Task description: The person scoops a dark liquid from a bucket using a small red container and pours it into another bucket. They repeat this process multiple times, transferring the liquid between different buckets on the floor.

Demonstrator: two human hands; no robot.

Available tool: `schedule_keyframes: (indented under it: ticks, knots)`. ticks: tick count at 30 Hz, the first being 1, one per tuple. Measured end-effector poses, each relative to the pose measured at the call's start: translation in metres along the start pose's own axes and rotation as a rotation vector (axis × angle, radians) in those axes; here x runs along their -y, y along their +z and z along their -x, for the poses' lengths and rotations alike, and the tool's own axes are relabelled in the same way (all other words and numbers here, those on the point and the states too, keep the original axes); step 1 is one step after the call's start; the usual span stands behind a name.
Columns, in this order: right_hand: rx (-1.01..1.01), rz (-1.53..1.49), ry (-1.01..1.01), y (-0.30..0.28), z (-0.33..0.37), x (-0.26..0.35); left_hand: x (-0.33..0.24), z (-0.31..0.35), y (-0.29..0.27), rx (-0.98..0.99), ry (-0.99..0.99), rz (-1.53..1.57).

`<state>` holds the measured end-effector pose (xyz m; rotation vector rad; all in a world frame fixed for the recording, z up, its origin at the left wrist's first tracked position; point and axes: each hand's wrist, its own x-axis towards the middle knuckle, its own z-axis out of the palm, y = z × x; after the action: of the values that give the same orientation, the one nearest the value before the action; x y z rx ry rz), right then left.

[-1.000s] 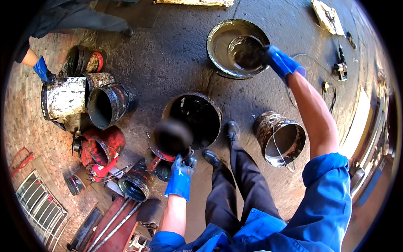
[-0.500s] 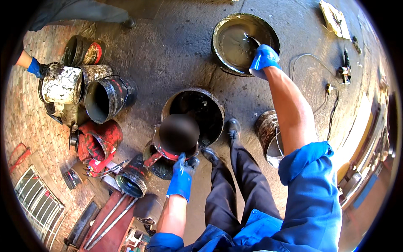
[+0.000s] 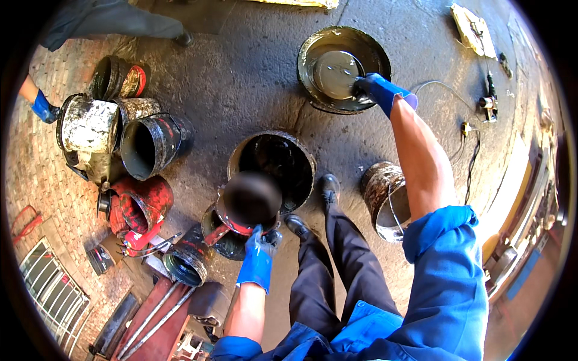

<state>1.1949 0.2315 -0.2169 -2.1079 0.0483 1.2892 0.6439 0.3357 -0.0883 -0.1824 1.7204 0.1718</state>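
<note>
My right hand (image 3: 385, 91), in a blue glove with dark fingertips, is closed on the near-right edge of a shallow round dish (image 3: 336, 73). Grey-brown liquid fills the dish, which sits at the surface inside a wide tub (image 3: 322, 42) of the same liquid. Closer to me, my gloved left hand (image 3: 257, 259) grips the near rim of a red-rimmed bucket (image 3: 239, 228), fingers at its edge. A dark blur hides that bucket's inside. It overlaps the near side of a large, dark-lined tub (image 3: 306, 157), and another dark bucket (image 3: 232, 245) shows beneath it.
Several stained buckets, including a black one (image 3: 147, 144) and a red one (image 3: 144, 201), crowd the left side. A co-worker's gloved hand (image 3: 45, 108) is beside a white-splashed bucket (image 3: 90, 123). A handled bucket (image 3: 385, 198) stands near my right leg. Cables and a power tool (image 3: 489, 102) lie far right.
My right hand has turned and shifted slightly down in view; the dish, mostly sunk before, now shows its full round outline with liquid in it. My left hand keeps its grip on the red-rimmed bucket.
</note>
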Motion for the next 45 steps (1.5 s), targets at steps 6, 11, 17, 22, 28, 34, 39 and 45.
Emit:
schedule_keyframes:
  ticks: [6,11,17,22,28,34,39,45]
  knots:
    - [-0.126,0.024,-0.041,0.008,0.023,0.018,-0.008,0.006,-0.005,0.041,0.055,0.014]
    - [-0.151,0.032,-0.036,-0.006,0.038,0.023,-0.007,0.014,-0.003,0.113,0.087,0.001]
    - [-0.139,0.091,-0.1,-0.023,0.045,0.011,-0.005,0.019,0.006,0.128,0.047,0.019]
    - [-0.041,0.043,-0.16,-0.023,0.082,0.015,-0.001,0.016,0.005,0.188,0.018,0.018]
    - [0.085,0.011,-0.171,0.045,0.16,0.044,-0.018,0.022,-0.018,0.124,0.086,-0.016]
    - [0.271,0.257,-0.386,0.104,0.215,0.02,-0.024,0.022,-0.035,0.108,0.074,0.06]
    - [0.334,0.385,-0.315,0.164,0.265,0.019,-0.038,0.011,-0.061,0.108,0.051,0.04]
    - [0.446,0.456,-0.284,0.208,0.285,-0.009,-0.042,0.01,-0.078,0.148,0.126,-0.037]
